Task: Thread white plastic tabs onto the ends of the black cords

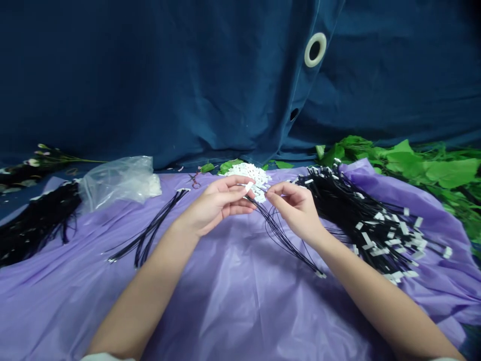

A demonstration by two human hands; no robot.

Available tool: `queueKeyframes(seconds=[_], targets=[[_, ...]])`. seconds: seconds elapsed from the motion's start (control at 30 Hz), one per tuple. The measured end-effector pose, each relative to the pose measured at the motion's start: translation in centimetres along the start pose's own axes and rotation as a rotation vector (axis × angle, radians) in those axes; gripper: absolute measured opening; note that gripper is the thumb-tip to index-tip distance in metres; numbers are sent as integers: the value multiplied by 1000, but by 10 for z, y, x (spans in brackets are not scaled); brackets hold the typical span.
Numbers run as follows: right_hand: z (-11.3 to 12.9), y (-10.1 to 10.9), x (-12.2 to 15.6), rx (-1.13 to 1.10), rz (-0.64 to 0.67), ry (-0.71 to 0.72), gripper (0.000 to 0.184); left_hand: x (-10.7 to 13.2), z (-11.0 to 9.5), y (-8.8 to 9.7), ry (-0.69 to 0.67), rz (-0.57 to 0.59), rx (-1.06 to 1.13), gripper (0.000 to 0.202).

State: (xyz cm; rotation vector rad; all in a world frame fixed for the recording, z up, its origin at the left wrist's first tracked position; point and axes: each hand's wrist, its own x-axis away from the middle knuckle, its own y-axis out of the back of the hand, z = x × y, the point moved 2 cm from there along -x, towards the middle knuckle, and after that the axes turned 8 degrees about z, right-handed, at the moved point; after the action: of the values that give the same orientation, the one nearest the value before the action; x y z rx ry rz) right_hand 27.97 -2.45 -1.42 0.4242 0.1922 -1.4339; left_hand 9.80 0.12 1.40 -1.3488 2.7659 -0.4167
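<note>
My left hand [216,204] pinches a small white plastic piece [248,186] between thumb and fingers. My right hand [293,205] is closed in a pinch on the ends of a thin bundle of black cords [285,238] that trails down toward me over the purple sheet [233,301]. Both hands meet just in front of a heap of small white plastic pieces [250,174]. To the right lies a large pile of black cords with white tags [368,220]. A smaller bunch of black cords [154,228] lies to the left of my left forearm.
A crumpled clear plastic bag [118,183] sits at the left, beside another dark pile of cords [33,220]. Green artificial leaves [421,168] spread at the right rear. A dark blue tarp with a white grommet [314,49] hangs behind. Small scissors [193,179] lie near the heap.
</note>
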Motion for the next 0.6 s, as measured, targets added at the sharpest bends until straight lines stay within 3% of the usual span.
queueKeyframes(seconds=[0.6], targets=[[4, -1, 4, 131, -29, 54, 15, 2, 0, -4, 37, 50, 53, 23]])
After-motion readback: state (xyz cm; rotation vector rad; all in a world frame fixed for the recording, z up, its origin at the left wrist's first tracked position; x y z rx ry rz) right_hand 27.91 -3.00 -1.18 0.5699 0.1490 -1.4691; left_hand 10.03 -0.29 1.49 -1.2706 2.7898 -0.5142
